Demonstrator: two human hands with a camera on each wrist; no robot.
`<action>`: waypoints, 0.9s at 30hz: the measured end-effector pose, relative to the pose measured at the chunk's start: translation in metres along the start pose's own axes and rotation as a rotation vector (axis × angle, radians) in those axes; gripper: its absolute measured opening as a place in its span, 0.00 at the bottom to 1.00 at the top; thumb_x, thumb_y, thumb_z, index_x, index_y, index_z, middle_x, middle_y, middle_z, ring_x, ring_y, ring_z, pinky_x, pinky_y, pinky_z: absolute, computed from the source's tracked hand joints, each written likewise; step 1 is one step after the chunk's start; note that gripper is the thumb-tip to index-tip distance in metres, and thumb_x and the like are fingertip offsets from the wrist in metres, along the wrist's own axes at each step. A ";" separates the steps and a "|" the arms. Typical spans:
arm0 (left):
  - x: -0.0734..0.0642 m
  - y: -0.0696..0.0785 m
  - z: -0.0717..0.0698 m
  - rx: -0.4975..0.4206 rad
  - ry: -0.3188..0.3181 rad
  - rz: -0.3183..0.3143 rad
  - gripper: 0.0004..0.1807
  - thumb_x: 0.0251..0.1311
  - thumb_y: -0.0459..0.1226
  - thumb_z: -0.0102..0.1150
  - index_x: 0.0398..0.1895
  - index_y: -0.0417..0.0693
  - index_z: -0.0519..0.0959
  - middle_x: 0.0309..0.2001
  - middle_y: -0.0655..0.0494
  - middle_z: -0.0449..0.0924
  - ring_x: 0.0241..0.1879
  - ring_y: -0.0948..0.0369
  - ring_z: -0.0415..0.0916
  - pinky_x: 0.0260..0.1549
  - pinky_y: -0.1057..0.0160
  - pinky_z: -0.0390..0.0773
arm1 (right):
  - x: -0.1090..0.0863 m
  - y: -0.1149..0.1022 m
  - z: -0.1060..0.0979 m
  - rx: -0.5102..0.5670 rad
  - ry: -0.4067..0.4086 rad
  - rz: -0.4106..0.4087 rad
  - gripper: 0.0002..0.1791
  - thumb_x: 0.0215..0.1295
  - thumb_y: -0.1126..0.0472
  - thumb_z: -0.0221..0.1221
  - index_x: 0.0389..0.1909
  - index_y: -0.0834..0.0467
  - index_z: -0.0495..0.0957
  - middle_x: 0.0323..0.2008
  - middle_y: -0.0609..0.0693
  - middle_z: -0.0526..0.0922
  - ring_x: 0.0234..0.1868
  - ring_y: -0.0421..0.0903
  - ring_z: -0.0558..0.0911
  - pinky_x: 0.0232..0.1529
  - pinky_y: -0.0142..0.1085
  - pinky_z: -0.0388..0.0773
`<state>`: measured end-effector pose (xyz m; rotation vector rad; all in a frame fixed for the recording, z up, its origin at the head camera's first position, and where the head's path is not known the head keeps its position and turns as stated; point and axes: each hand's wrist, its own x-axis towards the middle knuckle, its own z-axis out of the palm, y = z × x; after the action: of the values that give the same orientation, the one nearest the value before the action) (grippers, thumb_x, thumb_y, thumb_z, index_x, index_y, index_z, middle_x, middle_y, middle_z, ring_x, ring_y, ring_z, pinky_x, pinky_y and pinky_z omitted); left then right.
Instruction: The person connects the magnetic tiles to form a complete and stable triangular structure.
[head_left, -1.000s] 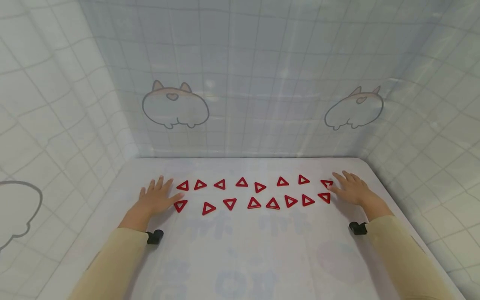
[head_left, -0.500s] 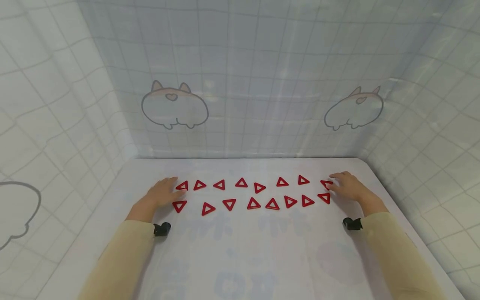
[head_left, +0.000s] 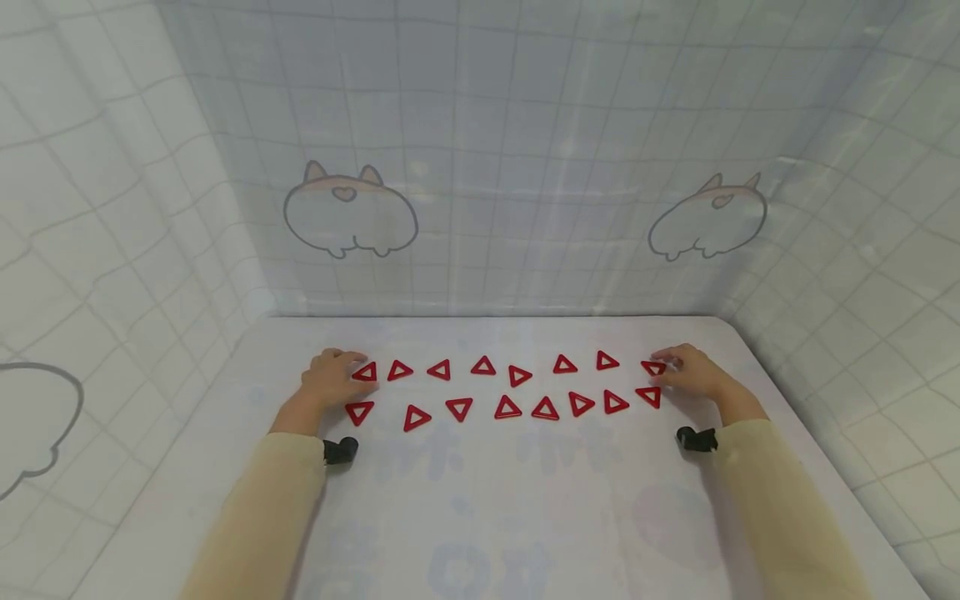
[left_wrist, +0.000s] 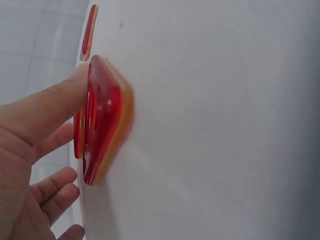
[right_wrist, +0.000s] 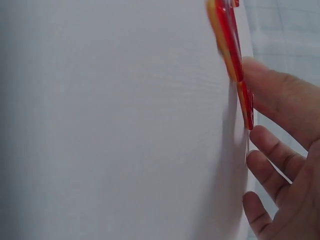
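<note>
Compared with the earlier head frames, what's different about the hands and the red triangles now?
The left hand has moved right and the right hand slightly left. Their fingers, spread out earlier, have drawn in around the far row's leftmost red triangle and rightmost red triangle; whether either is gripped is unclear. Those and the other red triangles have not visibly moved.

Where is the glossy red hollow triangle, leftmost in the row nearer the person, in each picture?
Head: the triangle lies left of centre, below and right of the bare left hand.
Left wrist: large, left of centre, in front of that hand's thumb.
Right wrist: not in it.
Shared landmark: the flat white tabletop, in all three.
</note>
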<state>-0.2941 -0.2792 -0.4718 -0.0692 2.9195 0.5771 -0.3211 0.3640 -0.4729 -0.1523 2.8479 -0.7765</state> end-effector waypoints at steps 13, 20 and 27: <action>0.001 0.001 0.000 -0.087 0.017 0.006 0.32 0.61 0.50 0.66 0.66 0.50 0.73 0.59 0.38 0.70 0.62 0.38 0.61 0.55 0.31 0.59 | 0.007 0.012 0.000 0.070 0.005 -0.042 0.27 0.63 0.58 0.68 0.62 0.61 0.76 0.62 0.67 0.70 0.64 0.69 0.66 0.64 0.64 0.61; 0.001 -0.003 0.003 -0.135 0.013 -0.002 0.31 0.61 0.49 0.66 0.65 0.46 0.73 0.61 0.39 0.72 0.61 0.40 0.64 0.55 0.33 0.57 | 0.007 0.013 0.002 0.109 -0.001 -0.002 0.30 0.62 0.53 0.69 0.62 0.61 0.76 0.64 0.69 0.69 0.66 0.69 0.66 0.65 0.63 0.62; -0.003 -0.003 0.001 -0.197 -0.017 -0.033 0.31 0.60 0.46 0.67 0.63 0.44 0.72 0.60 0.39 0.72 0.60 0.41 0.65 0.58 0.29 0.52 | 0.008 0.010 0.004 0.133 -0.003 0.008 0.32 0.60 0.51 0.70 0.61 0.64 0.75 0.63 0.68 0.71 0.66 0.68 0.67 0.65 0.61 0.64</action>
<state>-0.2906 -0.2813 -0.4734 -0.1359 2.8299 0.8527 -0.3283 0.3699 -0.4826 -0.1235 2.7814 -0.9589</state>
